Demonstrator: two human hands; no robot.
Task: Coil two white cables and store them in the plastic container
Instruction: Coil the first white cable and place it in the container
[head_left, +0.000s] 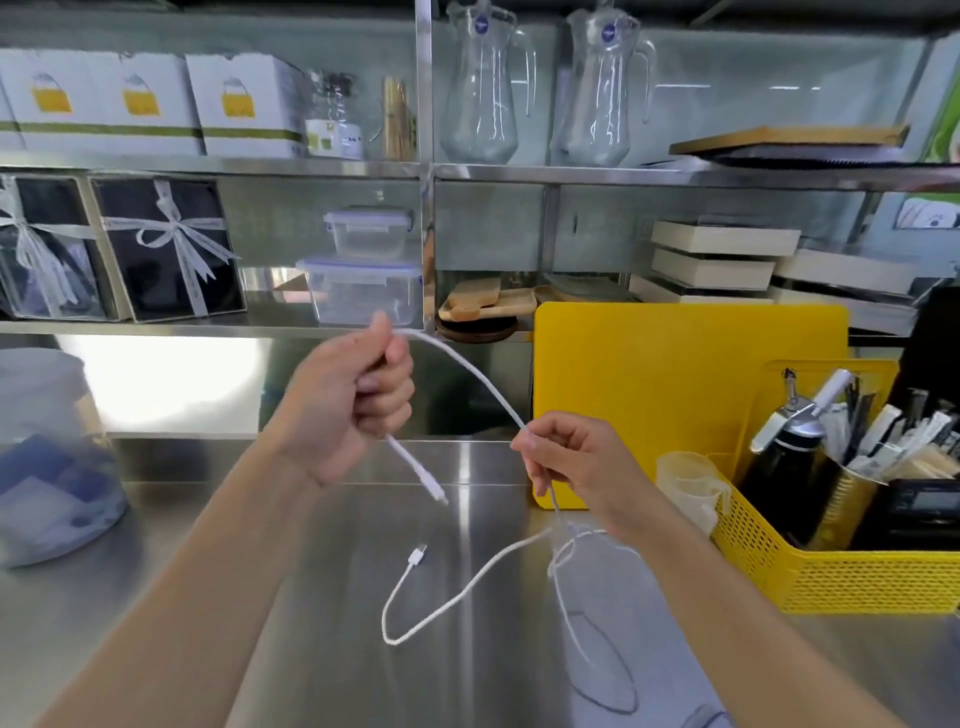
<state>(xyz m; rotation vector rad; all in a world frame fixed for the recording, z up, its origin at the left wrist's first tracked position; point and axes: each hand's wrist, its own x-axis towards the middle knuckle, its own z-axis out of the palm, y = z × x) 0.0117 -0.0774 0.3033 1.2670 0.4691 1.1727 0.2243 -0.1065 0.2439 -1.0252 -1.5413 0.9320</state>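
Above the brushed stainless-steel counter (322, 597), both bare hands were raised with one thin white charging cable (467, 371) strung between them. The left hand (358, 400) was closed in a fist around that cable near one end, so a short tail with its plug (435, 491) hung below the fist. From the top of the fist the cable arched rightward and down to the right hand (576, 462), which pinched it between thumb and fingertips. Below the pinch the slack dropped to a loose tangle (563, 553) near the counter, where a second white cable (415, 613) seemed to cross it, its plug (418, 555) lying free toward the left; which strand belonged to which cable could not be told there. The uncoiled length therefore lay below and right of the fist, nearer the right hand, which I judged would feed loops leftward. Clear lidded plastic containers (363, 291) stood closed on the shelf behind, well apart from both cables.
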